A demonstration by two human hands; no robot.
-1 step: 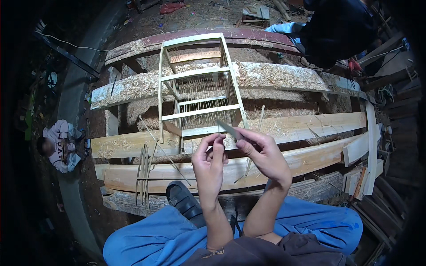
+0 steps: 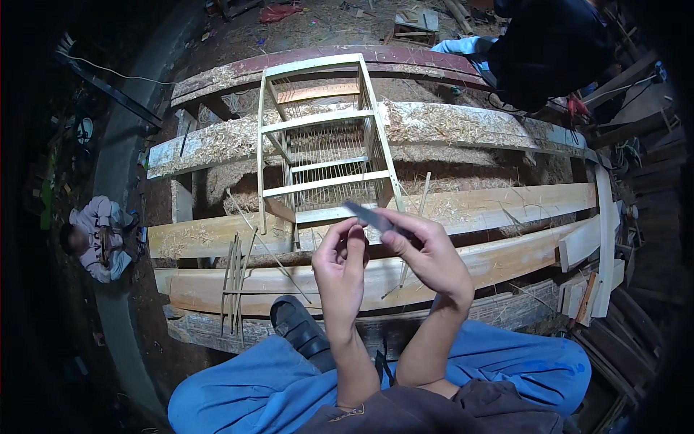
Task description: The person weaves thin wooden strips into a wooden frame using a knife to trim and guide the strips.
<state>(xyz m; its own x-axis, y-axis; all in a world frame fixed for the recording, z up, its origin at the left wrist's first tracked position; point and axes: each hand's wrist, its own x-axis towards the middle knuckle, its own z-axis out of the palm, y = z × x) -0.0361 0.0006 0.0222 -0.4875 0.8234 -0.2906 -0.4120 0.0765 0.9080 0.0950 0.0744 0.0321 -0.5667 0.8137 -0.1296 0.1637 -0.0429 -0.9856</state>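
My right hand [image 2: 432,254] is closed round a knife [image 2: 366,215]. Its short grey blade points up and left, past the fingertips of my left hand [image 2: 343,262]. Those left fingers are pinched together, and whatever they hold is too small or hidden to make out. Just beyond both hands stands a wooden frame [image 2: 325,185] with pale crossbars and rows of thin rods inside. Left of my hands, several thin wooden sticks [image 2: 233,278] lie across the nearest planks, and another thin stick [image 2: 425,194] lies to the right.
Long planks [image 2: 499,210] run left to right under the frame, littered with wood shavings [image 2: 448,130]. My sandal [image 2: 300,329] rests by the near plank. A person in dark clothes [image 2: 549,58] is at the far right; another person [image 2: 101,235] sits at the left. Offcuts [image 2: 589,289] pile up at right.
The knife blade has shifted slightly to the left and turned, its tip now further over the left fingers. My left hand has barely moved.
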